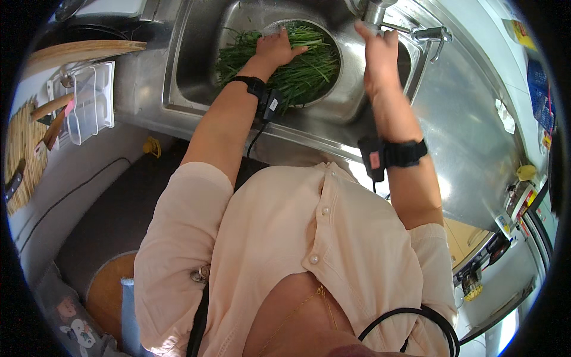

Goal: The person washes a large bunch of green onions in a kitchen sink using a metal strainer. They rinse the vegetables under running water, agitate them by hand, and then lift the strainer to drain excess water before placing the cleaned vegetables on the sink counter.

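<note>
A heap of long green leafy stalks [308, 71] lies in a round metal basin [340, 67] inside the steel sink [194, 67]. Some stalks spill over the basin's left side. My left hand [275, 48] rests on top of the greens, fingers spread; whether it grips any stalks cannot be told. At the sink's right side, my right hand [381, 51] is raised beside the metal faucet [375, 13], somewhat blurred. Its thumb and fingers are apart at the faucet's near end, and contact with it is unclear. Each wrist wears a black strap with a small box.
A second, smaller sink bowl [404, 62] lies partly behind my right hand, with a lever tap [430, 34] beyond it. The steel counter [464, 116] extends right. On the left are a wooden board [84, 50], a white wire rack [93, 102] and a knife [15, 180].
</note>
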